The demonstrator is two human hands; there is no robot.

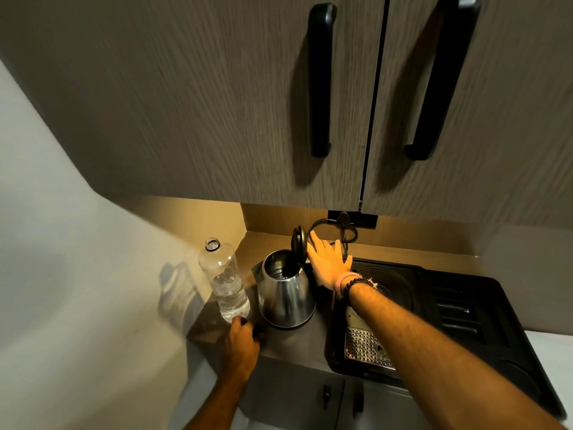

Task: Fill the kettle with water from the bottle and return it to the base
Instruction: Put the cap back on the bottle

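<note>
Kettle [286, 290] stands on the surface [297, 342] off its base, lid [298, 242] raised; left hand [243, 342] grips the uncapped bottle [224, 279] low down, right hand [328, 262] fingers spread flat, empty, beside the lid; pouring judged next, requiring lift and tilt.

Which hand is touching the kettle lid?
The right hand, with wrist beads, touches the raised lid. The left hand is down by the bottle.

light: dim, warm glow from under the cabinet [279, 103] | shadows: bottle [224, 279] casts one on left wall [62, 274] | glare: right hand [328, 262] overexposed | quality: wide-angle bending (edges), slight blur
</note>
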